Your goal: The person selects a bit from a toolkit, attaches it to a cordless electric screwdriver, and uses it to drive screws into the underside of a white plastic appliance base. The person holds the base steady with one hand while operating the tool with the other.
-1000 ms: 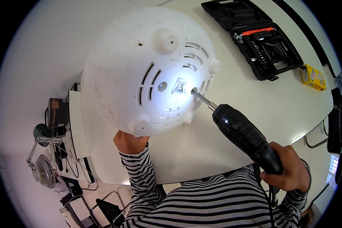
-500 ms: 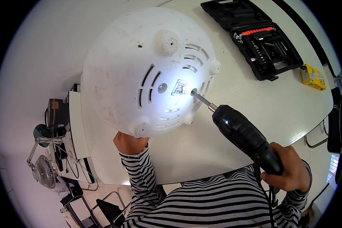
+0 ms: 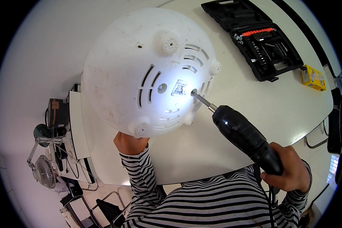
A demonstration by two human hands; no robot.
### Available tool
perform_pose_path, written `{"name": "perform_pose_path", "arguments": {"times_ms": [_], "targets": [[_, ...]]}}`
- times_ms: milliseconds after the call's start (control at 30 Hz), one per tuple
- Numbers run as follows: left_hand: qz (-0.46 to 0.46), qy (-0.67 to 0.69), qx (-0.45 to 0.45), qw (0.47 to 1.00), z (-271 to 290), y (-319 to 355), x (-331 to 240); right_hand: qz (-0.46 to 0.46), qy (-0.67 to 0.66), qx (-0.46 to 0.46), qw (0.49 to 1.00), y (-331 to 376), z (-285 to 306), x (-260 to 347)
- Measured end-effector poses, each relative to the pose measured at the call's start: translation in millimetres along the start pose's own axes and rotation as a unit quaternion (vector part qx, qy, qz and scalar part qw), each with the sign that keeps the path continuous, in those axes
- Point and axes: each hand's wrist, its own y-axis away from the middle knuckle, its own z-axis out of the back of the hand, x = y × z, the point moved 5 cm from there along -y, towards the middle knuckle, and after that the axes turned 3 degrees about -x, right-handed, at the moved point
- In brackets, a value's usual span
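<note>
A large white plastic appliance base (image 3: 114, 79), rounded with vent slots and studded feet, is tipped so its underside faces me. My left hand (image 3: 131, 143) is closed at its lower edge, with the fingers hidden behind it. In my right hand (image 3: 288, 167) is a black electric screwdriver (image 3: 241, 131), gripped by its rear end. Its long bit (image 3: 202, 99) runs into a recessed hole right of the small printed label (image 3: 179, 88). Light from the tool falls around the label. Left of the label, another round recess (image 3: 162, 88) shows a screw head inside.
On the white table (image 3: 250, 95) lies an open black tool case (image 3: 269, 49) with bits, sockets and an orange-red flexible shaft. A small yellow box (image 3: 313, 78) stands beside it at the right. At far left are a desk fan (image 3: 45, 171), a dark box (image 3: 58, 113) and cables.
</note>
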Motion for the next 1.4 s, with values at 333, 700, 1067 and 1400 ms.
{"name": "perform_pose_path", "arguments": {"times_ms": [333,700,1067,1400], "targets": [[-0.005,-0.015,-0.005,1.000,0.0,1.2,1.4,0.005,-0.006,-0.003,1.000,0.0,-1.1,-2.1],[-0.010,-0.015,0.000,1.000,-1.9,1.6,3.0,0.004,-0.020,0.004,1.000,-1.7,-2.9,-2.7],[-0.015,-0.012,-0.007,1.000,0.2,-1.9,-1.1,0.005,-0.016,0.004,1.000,-2.7,-3.2,-0.8],[-0.010,-0.001,-0.013,1.000,-1.2,-1.6,1.4,-0.015,-0.008,0.012,1.000,-4.8,-2.9,0.9]]}}
